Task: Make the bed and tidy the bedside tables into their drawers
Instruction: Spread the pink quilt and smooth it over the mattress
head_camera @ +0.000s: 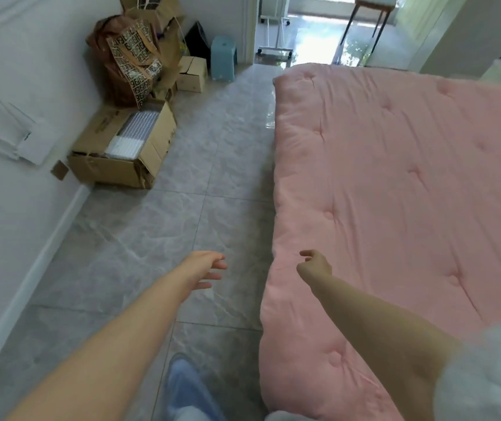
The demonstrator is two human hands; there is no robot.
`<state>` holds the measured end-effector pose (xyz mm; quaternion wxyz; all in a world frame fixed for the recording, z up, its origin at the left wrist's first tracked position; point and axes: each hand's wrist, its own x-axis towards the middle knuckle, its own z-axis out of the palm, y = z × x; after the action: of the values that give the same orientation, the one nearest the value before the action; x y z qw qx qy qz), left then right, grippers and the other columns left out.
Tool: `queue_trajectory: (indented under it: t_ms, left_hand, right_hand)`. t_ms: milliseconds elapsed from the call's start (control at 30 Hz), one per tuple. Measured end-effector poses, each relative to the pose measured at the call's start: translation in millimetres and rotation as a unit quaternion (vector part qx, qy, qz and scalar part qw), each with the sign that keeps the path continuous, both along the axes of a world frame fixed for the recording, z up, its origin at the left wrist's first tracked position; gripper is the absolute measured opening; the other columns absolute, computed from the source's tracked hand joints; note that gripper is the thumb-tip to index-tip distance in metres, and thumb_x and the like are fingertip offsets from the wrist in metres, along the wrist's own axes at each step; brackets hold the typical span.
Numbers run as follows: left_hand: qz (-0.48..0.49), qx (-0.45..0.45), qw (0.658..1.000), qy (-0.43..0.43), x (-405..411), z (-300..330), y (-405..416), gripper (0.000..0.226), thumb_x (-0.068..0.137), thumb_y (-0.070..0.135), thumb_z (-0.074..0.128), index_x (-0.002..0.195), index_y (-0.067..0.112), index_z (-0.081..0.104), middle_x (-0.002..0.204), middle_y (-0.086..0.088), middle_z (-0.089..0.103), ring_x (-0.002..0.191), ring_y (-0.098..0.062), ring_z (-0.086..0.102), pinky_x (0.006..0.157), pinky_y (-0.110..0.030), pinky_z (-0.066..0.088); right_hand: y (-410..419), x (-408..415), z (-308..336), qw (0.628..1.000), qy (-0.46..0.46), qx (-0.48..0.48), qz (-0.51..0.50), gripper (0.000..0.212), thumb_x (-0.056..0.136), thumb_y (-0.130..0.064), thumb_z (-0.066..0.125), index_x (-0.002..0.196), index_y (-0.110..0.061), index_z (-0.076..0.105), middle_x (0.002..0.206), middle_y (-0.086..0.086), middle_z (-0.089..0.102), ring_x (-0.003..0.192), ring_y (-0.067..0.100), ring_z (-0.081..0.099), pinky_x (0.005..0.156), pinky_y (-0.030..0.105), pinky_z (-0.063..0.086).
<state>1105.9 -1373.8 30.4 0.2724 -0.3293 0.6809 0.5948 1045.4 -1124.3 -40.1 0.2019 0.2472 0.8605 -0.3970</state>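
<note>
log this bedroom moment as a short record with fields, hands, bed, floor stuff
left hand: left hand open, fingers spread, over the tiled floor
right hand: right hand fingers loosely curled, holding nothing, above the quilt edge
bed: pink quilt spread flat
by the wall: open cardboard box, patterned bags, blue stool

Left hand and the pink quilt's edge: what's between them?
In the head view, only bare grey floor tile separates the left hand from the pink quilt; the right hand hovers at the quilt's edge.
</note>
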Motion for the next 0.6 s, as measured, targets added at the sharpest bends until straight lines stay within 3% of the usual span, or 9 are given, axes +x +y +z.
queue_trajectory:
  t_ms: [167,233,400,533,600]
  left_hand:
    - [-0.089,0.001,0.996,0.031,-57,18,-53,0.024,0.099,0.026,0.045,0.115,0.021,0.064,0.110,0.002,0.071,0.104,-0.021,0.066,0.089,-0.034,0.049]
    - [-0.131,-0.006,0.991,0.041,-81,24,-71,0.025,0.099,0.026,0.047,0.115,0.020,0.064,0.109,0.001,0.071,0.098,-0.021,0.066,0.083,-0.031,0.048]
    - [-0.179,-0.020,0.983,0.035,-130,16,-85,0.025,0.098,0.025,0.047,0.115,0.017,0.064,0.112,-0.001,0.070,0.099,-0.022,0.065,0.085,-0.033,0.048]
    - [-0.255,-0.029,0.967,-0.003,-167,6,-70,0.026,0.098,0.027,0.050,0.116,0.015,0.063,0.111,-0.002,0.070,0.103,-0.023,0.066,0.093,-0.037,0.048]
    - [-0.331,-0.053,0.942,0.008,-187,2,-54,0.025,0.097,0.027,0.049,0.117,0.016,0.061,0.115,-0.003,0.067,0.101,-0.022,0.064,0.088,-0.033,0.046]
  right_hand:
    - [-31,-25,13,0.997,-0.009,0.014,-0.076,0.046,0.083,-0.006,0.054,0.128,-0.016,0.056,0.126,0.011,0.059,0.110,0.030,0.058,0.093,0.030,0.048]
    - [-49,-28,18,0.996,-0.015,0.006,-0.086,0.048,0.082,-0.011,0.060,0.129,-0.017,0.054,0.127,0.011,0.058,0.110,0.029,0.059,0.096,0.035,0.050]
    - [-77,-26,24,0.998,-0.003,0.000,-0.070,0.057,0.081,-0.016,0.063,0.136,-0.016,0.049,0.132,0.010,0.054,0.115,0.028,0.057,0.098,0.036,0.048]
    - [-69,-40,15,0.996,-0.012,0.015,-0.091,0.061,0.079,-0.016,0.066,0.138,-0.018,0.046,0.135,0.012,0.052,0.111,0.028,0.059,0.090,0.034,0.051]
    - [-63,-53,8,0.994,-0.019,0.021,-0.107,0.062,0.079,-0.014,0.066,0.138,-0.017,0.046,0.135,0.013,0.052,0.111,0.027,0.059,0.086,0.032,0.052]
